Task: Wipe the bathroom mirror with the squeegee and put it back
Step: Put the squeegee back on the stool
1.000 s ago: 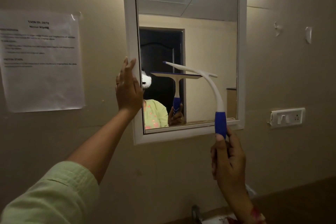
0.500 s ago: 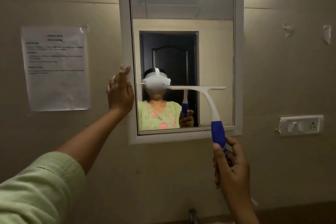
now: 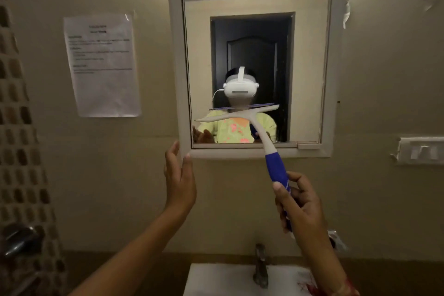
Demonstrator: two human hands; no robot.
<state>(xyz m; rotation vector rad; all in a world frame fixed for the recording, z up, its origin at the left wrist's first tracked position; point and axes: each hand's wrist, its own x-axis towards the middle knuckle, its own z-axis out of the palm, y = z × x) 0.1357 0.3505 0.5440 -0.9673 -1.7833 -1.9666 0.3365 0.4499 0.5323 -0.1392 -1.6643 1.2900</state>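
One mirror (image 3: 254, 55), one squeegee (image 3: 260, 136), one paper sheet (image 3: 103, 65), one tap (image 3: 261, 265) and one sink (image 3: 216, 279) are seen, with two hands raised. The right hand (image 3: 301, 206) is closed as a grip around the lower end of the squeegee's blue handle, thumb laid along it. From that grip the handle runs up and to the left, its long axis tilted, and the white blade bar is carried across the mirror's lower part, lying nearly level with its right end slightly higher. Whether the blade touches the glass cannot be told. The left hand (image 3: 179, 180) is held open, fingers spread loosely, holding nothing; its fingertips lie at the mirror frame's lower left corner, left of the grip. The tap and sink lie below the grip.
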